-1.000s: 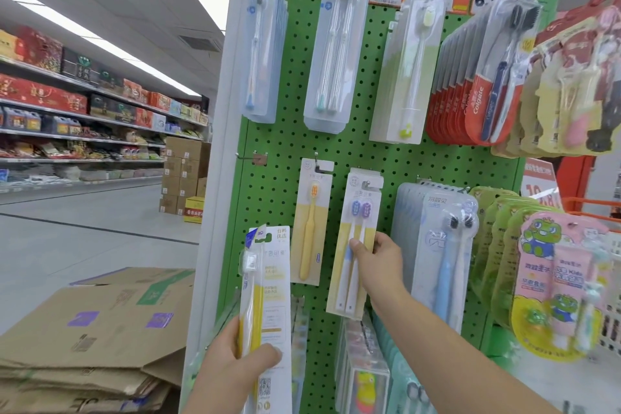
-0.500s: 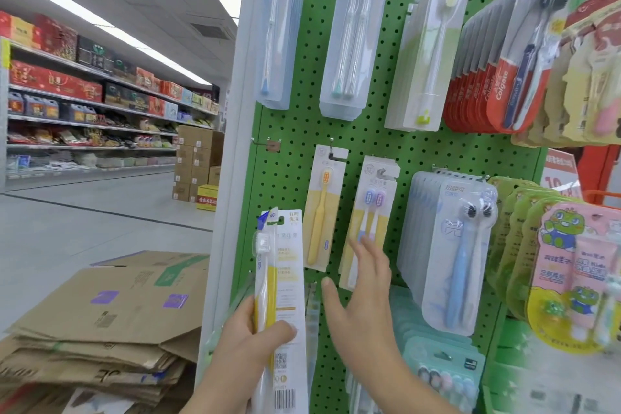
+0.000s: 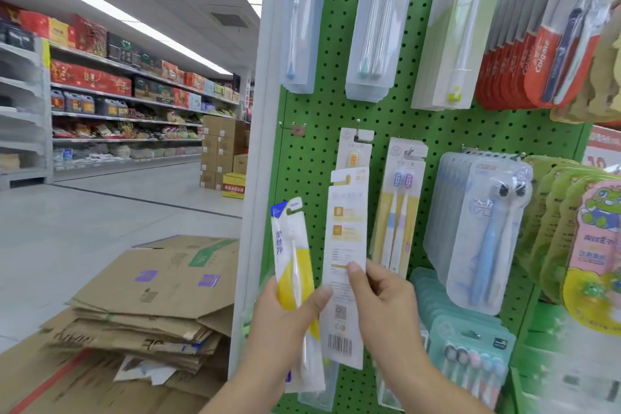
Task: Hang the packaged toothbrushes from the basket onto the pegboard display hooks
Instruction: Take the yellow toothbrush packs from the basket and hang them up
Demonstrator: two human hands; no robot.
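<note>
Both hands (image 3: 285, 316) (image 3: 386, 306) pinch toothbrush packs (image 3: 346, 245) before the green pegboard (image 3: 312, 151), aisle left.

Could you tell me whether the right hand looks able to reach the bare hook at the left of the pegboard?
Probably yes: the bare hook has nothing hanging in front, though the right hand is pinching the white pack.

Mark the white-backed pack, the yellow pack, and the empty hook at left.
White-backed pack (image 3: 346, 245), head view: printed back panel.
Yellow pack (image 3: 291, 255), head view: upper front face.
Empty hook (image 3: 293, 127), head view: its wire arm.
</note>
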